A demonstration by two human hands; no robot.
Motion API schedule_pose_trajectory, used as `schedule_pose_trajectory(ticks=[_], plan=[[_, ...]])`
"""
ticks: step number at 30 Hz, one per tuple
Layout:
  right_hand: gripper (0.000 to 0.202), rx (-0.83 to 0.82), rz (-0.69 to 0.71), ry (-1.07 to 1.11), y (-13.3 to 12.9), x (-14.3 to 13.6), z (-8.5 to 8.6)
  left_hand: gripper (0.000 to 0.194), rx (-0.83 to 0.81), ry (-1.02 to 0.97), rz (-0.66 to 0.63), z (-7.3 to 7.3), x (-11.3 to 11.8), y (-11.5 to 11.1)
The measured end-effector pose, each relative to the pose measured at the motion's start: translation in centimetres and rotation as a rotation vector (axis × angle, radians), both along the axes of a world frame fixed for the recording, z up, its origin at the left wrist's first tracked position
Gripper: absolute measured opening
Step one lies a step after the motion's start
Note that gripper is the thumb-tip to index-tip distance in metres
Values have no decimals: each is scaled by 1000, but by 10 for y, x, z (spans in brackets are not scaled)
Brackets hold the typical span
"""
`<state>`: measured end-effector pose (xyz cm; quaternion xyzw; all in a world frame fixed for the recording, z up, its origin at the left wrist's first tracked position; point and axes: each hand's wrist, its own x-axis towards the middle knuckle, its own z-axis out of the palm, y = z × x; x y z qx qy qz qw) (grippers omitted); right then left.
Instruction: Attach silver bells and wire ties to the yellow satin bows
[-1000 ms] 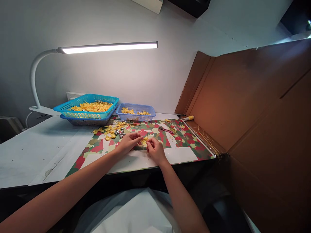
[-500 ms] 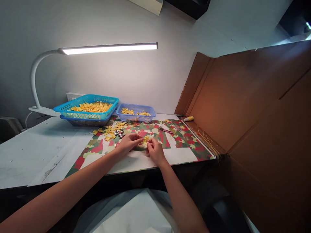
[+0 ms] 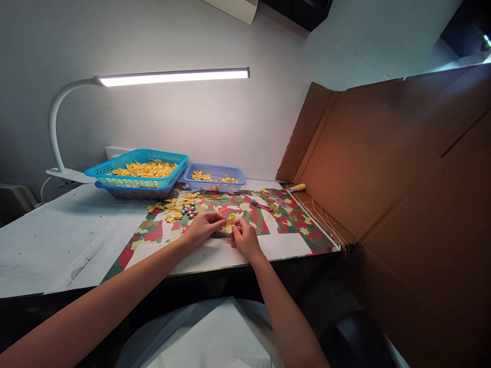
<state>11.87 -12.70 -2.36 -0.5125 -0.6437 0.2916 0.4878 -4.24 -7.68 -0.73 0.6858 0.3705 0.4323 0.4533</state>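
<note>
A small yellow bow point(image 3: 230, 222) is pinched between my two hands above the patterned sheet point(image 3: 280, 223). My left hand point(image 3: 205, 226) grips its left side with closed fingers. On its other side, the fingers of my right hand point(image 3: 244, 237) are closed at the bow's lower right edge. Left of my hands lie several loose yellow bows point(image 3: 174, 208) beside a cluster of small silver bells point(image 3: 189, 210). Pink-handled snips point(image 3: 262, 206) rest on the sheet behind my right hand.
A turquoise basket point(image 3: 153, 182) full of yellow bows sits on a blue one, beside a smaller blue basket point(image 3: 215, 187). A lit lamp point(image 3: 172, 76) reaches overhead. Cardboard point(image 3: 383, 148) stands at the right, near a thread spool point(image 3: 297, 188).
</note>
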Motion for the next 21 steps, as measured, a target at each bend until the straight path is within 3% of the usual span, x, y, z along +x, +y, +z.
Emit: schedule_pose_trajectory(ticks=[21], plan=[[12, 3, -9, -40, 2, -2, -1, 32, 237, 112, 63, -3, 1, 1]])
